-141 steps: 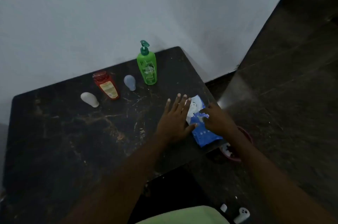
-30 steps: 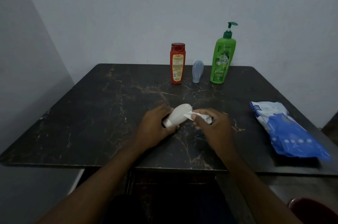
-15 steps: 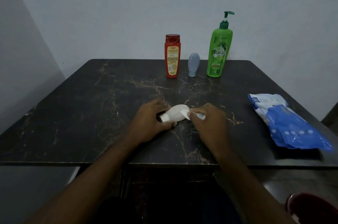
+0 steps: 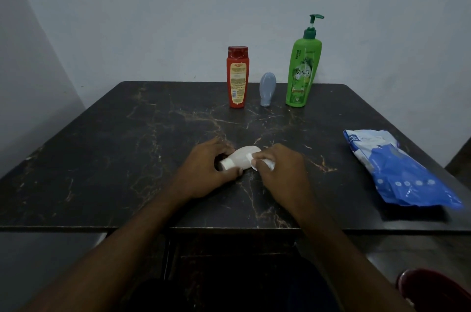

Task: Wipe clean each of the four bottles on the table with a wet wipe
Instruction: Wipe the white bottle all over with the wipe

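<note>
A small white bottle (image 4: pixel 242 158) lies on its side in the middle of the dark marble table (image 4: pixel 127 146), cap toward me. My left hand (image 4: pixel 206 171) grips its cap end. My right hand (image 4: pixel 280 169) pinches a white wet wipe (image 4: pixel 257 163) against the bottle's body. At the table's far edge stand a red bottle (image 4: pixel 237 77), a small grey-blue tube bottle (image 4: pixel 267 89) on its cap, and a tall green pump bottle (image 4: pixel 303 66).
A blue and white pack of wet wipes (image 4: pixel 397 171) lies at the table's right side. White walls close the back and left. A dark red object (image 4: pixel 433 288) sits low at the bottom right, beyond the table's front edge.
Since 4.7 s ago my hands left the wipes pack and took up the white bottle and a wipe. Over the last second the wipe hand shifted slightly along the bottle.
</note>
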Tool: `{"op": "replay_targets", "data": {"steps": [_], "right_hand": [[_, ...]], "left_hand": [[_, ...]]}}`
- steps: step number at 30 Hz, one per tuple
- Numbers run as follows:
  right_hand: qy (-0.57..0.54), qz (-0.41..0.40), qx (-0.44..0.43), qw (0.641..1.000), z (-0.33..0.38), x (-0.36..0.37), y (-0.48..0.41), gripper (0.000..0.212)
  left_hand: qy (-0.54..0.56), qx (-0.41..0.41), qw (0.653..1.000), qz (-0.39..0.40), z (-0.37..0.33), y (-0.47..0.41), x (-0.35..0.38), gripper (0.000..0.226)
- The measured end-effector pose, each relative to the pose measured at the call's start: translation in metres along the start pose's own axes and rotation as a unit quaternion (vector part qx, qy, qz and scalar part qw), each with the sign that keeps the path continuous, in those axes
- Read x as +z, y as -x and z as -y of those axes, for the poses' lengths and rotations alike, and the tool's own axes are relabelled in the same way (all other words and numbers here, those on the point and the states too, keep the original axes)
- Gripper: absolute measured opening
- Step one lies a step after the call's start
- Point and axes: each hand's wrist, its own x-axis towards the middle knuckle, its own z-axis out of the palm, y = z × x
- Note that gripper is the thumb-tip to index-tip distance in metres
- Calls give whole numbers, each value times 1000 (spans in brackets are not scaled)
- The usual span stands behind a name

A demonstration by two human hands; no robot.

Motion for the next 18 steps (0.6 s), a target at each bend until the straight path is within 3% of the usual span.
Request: {"op": "replay_targets", "data": {"steps": [5,11,16,18], "right_hand": [[-28,25,-90,995,2,8,1,14],[8,-43,9,999,-7,5,-5,13],[-3,22,-121,992,2,10,0,16],[-1,24,-130,991,3,12,1,17]], "left_hand": [[2,8,1000,10,1,0,0,41],[5,14,1000,17,2,-1,-3,48],[8,21,999,23,4,0,-3,49],[9,20,999,24,4,0,-3,49]]}}
